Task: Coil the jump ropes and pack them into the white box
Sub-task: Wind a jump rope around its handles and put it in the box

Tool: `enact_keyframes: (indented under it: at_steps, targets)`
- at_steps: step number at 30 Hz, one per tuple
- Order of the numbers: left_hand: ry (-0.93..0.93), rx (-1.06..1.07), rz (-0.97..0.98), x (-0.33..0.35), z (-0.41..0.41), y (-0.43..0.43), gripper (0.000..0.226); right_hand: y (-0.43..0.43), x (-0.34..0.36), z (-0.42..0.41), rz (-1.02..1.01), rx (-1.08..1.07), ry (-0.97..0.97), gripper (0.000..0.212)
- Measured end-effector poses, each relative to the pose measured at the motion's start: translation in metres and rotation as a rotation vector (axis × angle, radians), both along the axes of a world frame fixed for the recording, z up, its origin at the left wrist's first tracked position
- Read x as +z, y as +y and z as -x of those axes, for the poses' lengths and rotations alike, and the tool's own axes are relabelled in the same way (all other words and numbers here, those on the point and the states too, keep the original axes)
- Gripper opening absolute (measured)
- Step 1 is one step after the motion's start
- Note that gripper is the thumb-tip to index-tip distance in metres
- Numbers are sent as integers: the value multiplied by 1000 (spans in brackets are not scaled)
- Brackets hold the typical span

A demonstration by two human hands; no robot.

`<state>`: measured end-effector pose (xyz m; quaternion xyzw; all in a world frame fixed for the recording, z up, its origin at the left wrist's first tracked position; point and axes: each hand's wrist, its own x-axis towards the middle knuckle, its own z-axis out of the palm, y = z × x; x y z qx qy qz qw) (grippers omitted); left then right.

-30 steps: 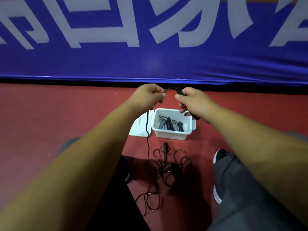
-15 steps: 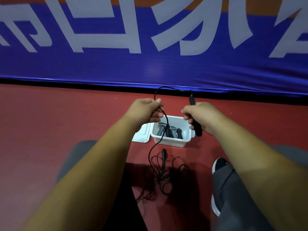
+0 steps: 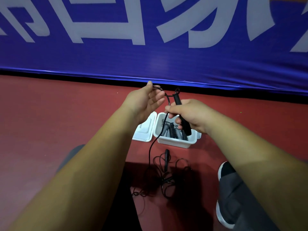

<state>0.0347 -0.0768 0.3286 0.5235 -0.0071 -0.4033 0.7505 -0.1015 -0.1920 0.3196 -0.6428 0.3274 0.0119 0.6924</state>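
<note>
- The heap lies on the floor just beside the shoe. It is thin black cord in loose overlapping loops. Pulled up fast, it could well snag into a knot or catch underfoot.
- The second handle lies in the heap's far edge, pointing toward the box. It is a slim black stick (light, by the look of it). I judge it would drag and flick about as the last loops rise.
- One cord rises slack from the heap to the hands. A jerk here would tighten the tangle below.
- The box sits open on the floor, lid flat at its left. Dark coils already lie inside, so a loose new coil may spring over the rim.
- The right hand, above the box, has its fingers curled round the handle and pins the cord against it. If that pinch slackens, the turn unwinds.
- The left hand is spread, fingers nearly straight, and the cord's loop rests across its fingertips (gripped by nothing that I can see). It could slide off.
- The banner stands behind, well apart.
</note>
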Motion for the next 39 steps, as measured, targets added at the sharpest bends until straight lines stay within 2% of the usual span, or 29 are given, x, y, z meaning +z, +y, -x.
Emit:
enact_keyframes:
  at_steps: [2,5,9,13,16,20,24,26,29,33,36,39]
  targets:
    - [-80,-81,-122,-1,-2,-4,44,-4,2,-4,1,-78,-59,8]
    - [-262,-374,-372,-8,3,-9,49,-14,9,-10,34,-179,-121,11]
    - [-361,-754,-582,-16,20,-9,43,-34,19,-12,15,-386,-202,14]
    - [-652,-1046,-769,-17,22,-1,24,-58,26,-5,1,-564,-270,14]
    - [-707,-1171,-831,-22,21,5,20,-68,23,1,5,-652,-295,13]
    - [-537,-957,-579,-22,21,3,21,-69,7,0,-31,-644,-180,21]
    - [-268,-557,-264,-7,18,-4,17,-52,-5,5,92,-348,147,10]
    - [-164,-394,-175,-2,13,-5,16,-42,-7,11,122,-289,208,18]
    - [-66,-258,-93,-1,7,-5,18,-27,-8,16,116,-100,216,25]
    - [12,-127,-23,-4,4,-8,17,-18,-7,20,117,88,129,14]
    - [5,-109,-2,-5,3,-12,25,-21,-7,19,218,50,6,11]
    - [-65,-214,-138,-8,6,-15,27,-24,-2,17,194,-85,-159,8]
